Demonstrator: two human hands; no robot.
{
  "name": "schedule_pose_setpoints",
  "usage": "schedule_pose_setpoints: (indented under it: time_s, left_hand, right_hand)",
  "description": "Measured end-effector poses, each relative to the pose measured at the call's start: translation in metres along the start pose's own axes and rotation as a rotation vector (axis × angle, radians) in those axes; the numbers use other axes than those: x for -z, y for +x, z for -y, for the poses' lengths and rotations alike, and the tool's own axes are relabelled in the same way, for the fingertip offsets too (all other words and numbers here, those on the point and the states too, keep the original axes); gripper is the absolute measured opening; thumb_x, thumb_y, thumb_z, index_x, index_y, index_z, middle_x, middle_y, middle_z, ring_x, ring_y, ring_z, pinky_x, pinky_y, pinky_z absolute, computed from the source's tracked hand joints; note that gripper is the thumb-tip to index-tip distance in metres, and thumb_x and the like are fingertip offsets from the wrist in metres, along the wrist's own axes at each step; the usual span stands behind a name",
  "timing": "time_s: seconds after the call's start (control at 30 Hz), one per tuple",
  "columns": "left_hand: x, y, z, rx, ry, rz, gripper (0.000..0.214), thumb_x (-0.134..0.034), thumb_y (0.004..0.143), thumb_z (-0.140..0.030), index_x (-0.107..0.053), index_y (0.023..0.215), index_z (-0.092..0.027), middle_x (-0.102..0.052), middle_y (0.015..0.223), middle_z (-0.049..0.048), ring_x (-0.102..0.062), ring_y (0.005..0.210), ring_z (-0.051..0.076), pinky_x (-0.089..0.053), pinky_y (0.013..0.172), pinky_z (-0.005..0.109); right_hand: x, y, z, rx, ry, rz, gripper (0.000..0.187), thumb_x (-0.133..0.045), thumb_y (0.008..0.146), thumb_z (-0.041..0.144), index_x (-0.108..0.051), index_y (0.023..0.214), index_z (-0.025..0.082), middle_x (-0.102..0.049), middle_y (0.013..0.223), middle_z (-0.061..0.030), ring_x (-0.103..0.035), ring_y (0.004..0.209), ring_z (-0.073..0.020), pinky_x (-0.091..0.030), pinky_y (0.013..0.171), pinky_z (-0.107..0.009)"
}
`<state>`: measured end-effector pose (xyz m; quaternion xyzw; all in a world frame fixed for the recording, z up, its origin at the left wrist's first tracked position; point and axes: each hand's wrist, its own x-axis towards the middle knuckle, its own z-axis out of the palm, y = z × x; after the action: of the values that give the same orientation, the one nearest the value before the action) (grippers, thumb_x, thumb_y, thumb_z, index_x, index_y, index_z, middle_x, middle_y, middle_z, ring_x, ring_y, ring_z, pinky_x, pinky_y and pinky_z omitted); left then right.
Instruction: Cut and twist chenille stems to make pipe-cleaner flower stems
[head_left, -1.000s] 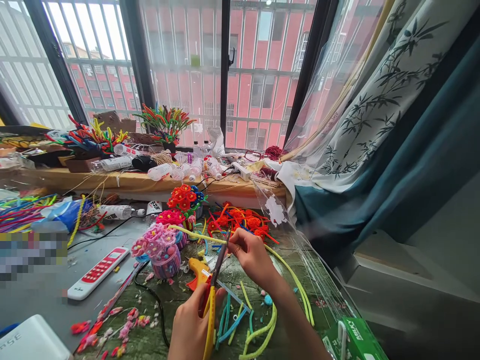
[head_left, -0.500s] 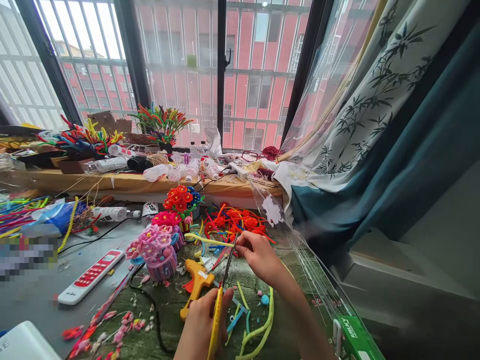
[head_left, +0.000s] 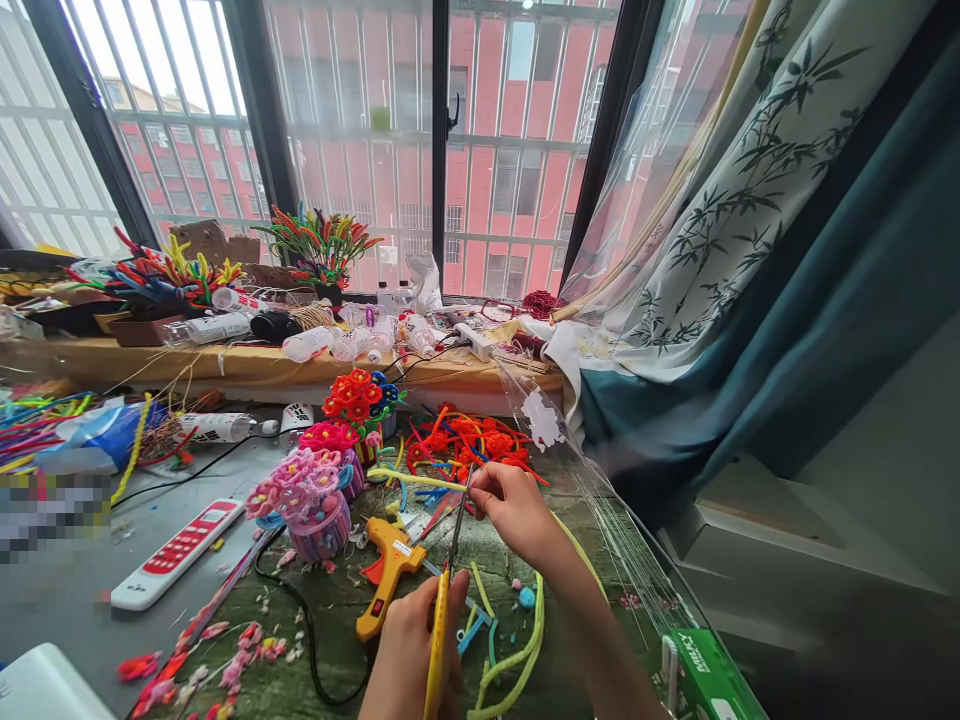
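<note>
My left hand (head_left: pixel 409 655) is closed around the yellow handles of a pair of scissors (head_left: pixel 442 610) at the bottom middle. The blades point up and away, and their tips reach the fingers of my right hand (head_left: pixel 514 510). That hand pinches a yellow-green pipe cleaner (head_left: pixel 412 479), which sticks out to the left over the green cloth (head_left: pixel 337 610). The rest of the pipe cleaner runs back beside my right forearm. An orange glue gun (head_left: pixel 386 570) lies just left of the scissors.
Small pots of pipe-cleaner flowers (head_left: pixel 311 495) stand left of my hands, and a red-orange pile (head_left: pixel 469 440) lies behind them. A red and white remote (head_left: pixel 176 553) rests on the grey table. Cut green and blue pieces (head_left: pixel 510 660) lie near my wrists. Bottles and clutter line the window sill (head_left: pixel 247 365).
The scissor blades have swung up to the pipe cleaner at my right fingertips. The length sticking out to the left looks shorter than a second ago. My view shifted slightly.
</note>
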<state>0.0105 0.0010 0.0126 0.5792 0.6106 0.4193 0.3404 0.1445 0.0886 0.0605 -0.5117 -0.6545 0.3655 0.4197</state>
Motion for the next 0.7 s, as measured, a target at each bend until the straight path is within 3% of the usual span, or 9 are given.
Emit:
schedule_pose_setpoints:
  time_s: [0.3,0.47,0.57,0.63,0.7]
  left_hand:
    - [0.003,0.007,0.008,-0.046,0.062,0.009,0.057,-0.044,0.076,-0.071,-0.045,0.048,-0.022,-0.035,0.042,-0.0036,-0.036,0.042,0.012,-0.027,0.043,0.023]
    - [0.000,0.000,0.002,0.093,-0.105,-0.002,0.057,-0.044,0.073,-0.076,-0.044,0.054,-0.022,-0.037,0.038,-0.0049,-0.036,0.035,0.011,-0.024,0.037,0.022]
    - [-0.001,-0.003,-0.004,0.226,-0.282,0.018,0.058,-0.043,0.072,-0.078,-0.049,0.062,-0.021,-0.043,0.040,-0.0054,-0.035,0.029,0.010,-0.022,0.032,0.021]
    - [0.001,-0.003,-0.007,0.260,-0.388,0.007,0.060,-0.045,0.070,-0.080,-0.050,0.065,-0.020,-0.047,0.045,-0.0056,-0.032,0.028,0.007,-0.019,0.030,0.020]
    - [0.004,0.001,-0.009,0.261,-0.463,-0.003,0.062,-0.046,0.068,-0.081,-0.051,0.067,-0.019,-0.049,0.050,-0.0057,-0.031,0.028,0.005,-0.017,0.029,0.019]
  right_hand:
    - [0.001,0.001,-0.007,-0.008,0.070,0.021,0.014,-0.060,0.073,0.019,-0.056,0.059,0.021,-0.061,0.057,0.0007,-0.057,0.053,-0.0156,-0.043,0.056,-0.028]
    - [0.009,0.000,0.001,-0.015,0.119,0.019,0.012,-0.060,0.077,0.029,-0.059,0.069,0.020,-0.058,0.050,0.0027,-0.055,0.049,-0.0151,-0.040,0.052,-0.027]
    - [0.012,0.001,0.008,-0.016,0.289,0.039,0.022,-0.062,0.076,0.040,-0.062,0.075,0.018,-0.057,0.050,0.0032,-0.047,0.044,-0.0117,-0.033,0.047,-0.024]
    - [0.013,0.001,0.013,-0.024,0.471,0.092,0.030,-0.066,0.073,0.046,-0.065,0.077,0.017,-0.058,0.055,0.0023,-0.041,0.043,-0.0091,-0.029,0.045,-0.023]
    - [0.015,0.000,0.016,-0.049,0.655,0.133,0.034,-0.071,0.070,0.049,-0.068,0.076,0.016,-0.062,0.062,-0.0005,-0.043,0.047,-0.0090,-0.032,0.047,-0.023]
